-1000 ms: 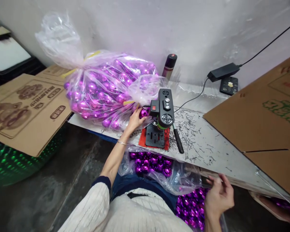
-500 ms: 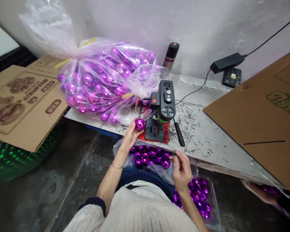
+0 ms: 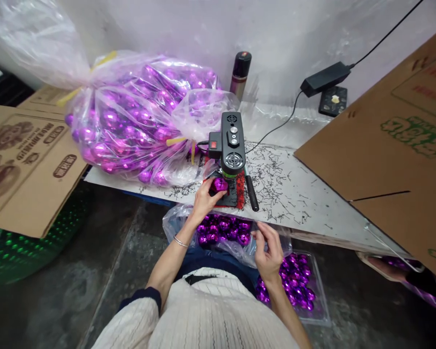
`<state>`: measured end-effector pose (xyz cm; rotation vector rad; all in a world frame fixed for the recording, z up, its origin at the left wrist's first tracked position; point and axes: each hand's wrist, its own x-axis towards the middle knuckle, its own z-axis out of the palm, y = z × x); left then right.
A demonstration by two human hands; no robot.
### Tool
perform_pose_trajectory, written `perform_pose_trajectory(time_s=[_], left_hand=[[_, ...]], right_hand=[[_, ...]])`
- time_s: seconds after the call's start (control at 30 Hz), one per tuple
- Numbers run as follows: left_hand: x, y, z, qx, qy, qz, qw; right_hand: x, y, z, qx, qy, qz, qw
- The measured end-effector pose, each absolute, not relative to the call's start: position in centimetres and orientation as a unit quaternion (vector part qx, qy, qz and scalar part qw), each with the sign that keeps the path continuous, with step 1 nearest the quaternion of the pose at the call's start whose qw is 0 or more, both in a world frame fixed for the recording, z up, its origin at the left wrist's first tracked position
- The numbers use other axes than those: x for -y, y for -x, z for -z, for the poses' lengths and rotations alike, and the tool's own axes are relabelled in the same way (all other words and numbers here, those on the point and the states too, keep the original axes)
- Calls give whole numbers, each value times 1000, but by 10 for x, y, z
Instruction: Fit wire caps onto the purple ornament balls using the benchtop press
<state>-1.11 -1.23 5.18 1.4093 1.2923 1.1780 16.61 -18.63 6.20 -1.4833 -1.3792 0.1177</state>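
Observation:
My left hand (image 3: 204, 199) grips a shiny purple faceted ball (image 3: 220, 184) between thumb and fingers. The ball is under the head of a small black bench machine (image 3: 233, 140), over its base plate (image 3: 232, 195). A black lever handle (image 3: 252, 193) slants down on the machine's right side. Nearer to me, my right hand (image 3: 269, 249) is closed in a pinch above the lap; whatever its fingertips hold is too small to make out. Below both hands lies an open plastic bag (image 3: 174, 223) with purple balls (image 3: 223, 228) in it.
A big tied bag of purple balls (image 3: 131, 121) lies left on the white bench (image 3: 276, 194), which is strewn with dark slivers. Behind the machine stands a spray can (image 3: 240, 72). Cardboard boxes (image 3: 385, 155) flank both sides. A clear tub (image 3: 321, 295) of balls sits lower right.
My left hand has brought the purple ball rightward, from beside the machine to under its head. My right hand stays pinched over the lap. The whole view has shifted slightly.

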Motion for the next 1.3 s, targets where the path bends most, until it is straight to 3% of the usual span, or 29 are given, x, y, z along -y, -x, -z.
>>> perform_pose_trajectory(time_s=[0.47,1.03,1.3], left_hand=[[5,1,-7,-485,-749,-402,204],[1,-4,-23,-479,-755,-397,208],[-1,-4,-17,-460,-749,-432,202]], right_hand=[[129,-184,-116,671,502,99,536],[89,-178,-152,735,430,163,498],[71,-160,-158,738,409,80,530]])
